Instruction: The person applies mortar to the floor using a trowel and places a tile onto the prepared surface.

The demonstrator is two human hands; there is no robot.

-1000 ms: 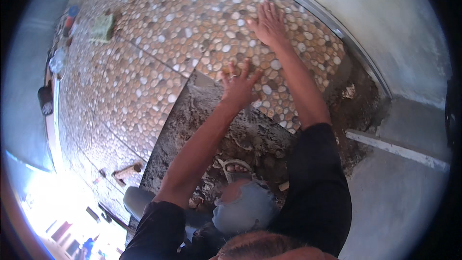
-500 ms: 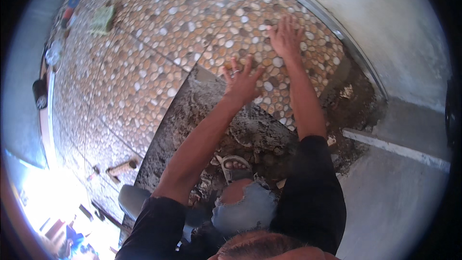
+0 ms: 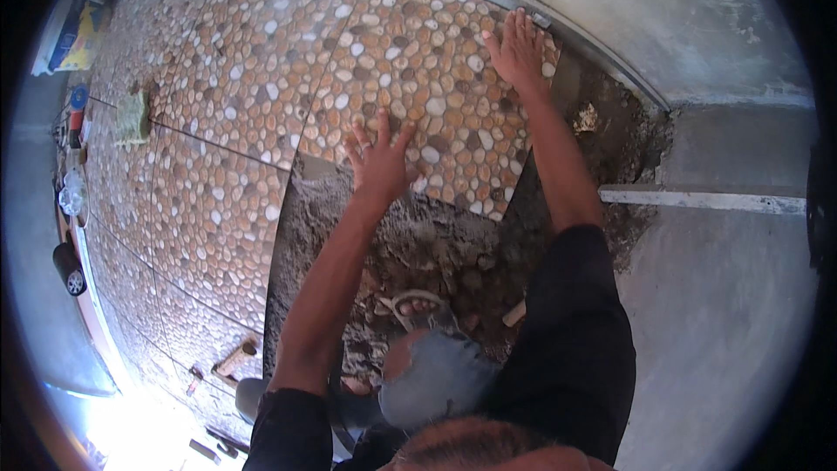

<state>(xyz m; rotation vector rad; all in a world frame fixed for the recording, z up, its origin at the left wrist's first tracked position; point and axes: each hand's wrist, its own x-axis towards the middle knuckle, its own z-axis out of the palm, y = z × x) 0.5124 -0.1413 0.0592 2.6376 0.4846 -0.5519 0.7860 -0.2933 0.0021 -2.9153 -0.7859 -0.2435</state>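
The head view looks down on a person crouched over a floor being laid with pebble-pattern tiles. The loose tile (image 3: 436,87) lies flat at the upper middle, beside the laid tiles (image 3: 218,122) on its left and against the metal threshold strip (image 3: 602,57) along its far edge. Its near edge overhangs a bed of dark, rough mortar (image 3: 418,244).

The right hand (image 3: 520,52) presses flat on the tile's far right corner, fingers (image 3: 514,30) spread and stretched out, gripping nothing. The left hand (image 3: 381,161) rests palm down on the tile's near edge, its fingers (image 3: 370,135) also splayed wide and closed on nothing. So the tile lies directly under both palms and runs away from the person; the left hand is the nearer of the 2 to the body, the right reaches furthest.

The tile looks roughly square, so no long axis can be told; its edges sit slightly skewed to the person, and its left edge runs along the joint with the neighbouring tile. A sandalled foot (image 3: 418,307) stands in the mortar below. A green sponge (image 3: 132,118) lies on the laid tiles far left.
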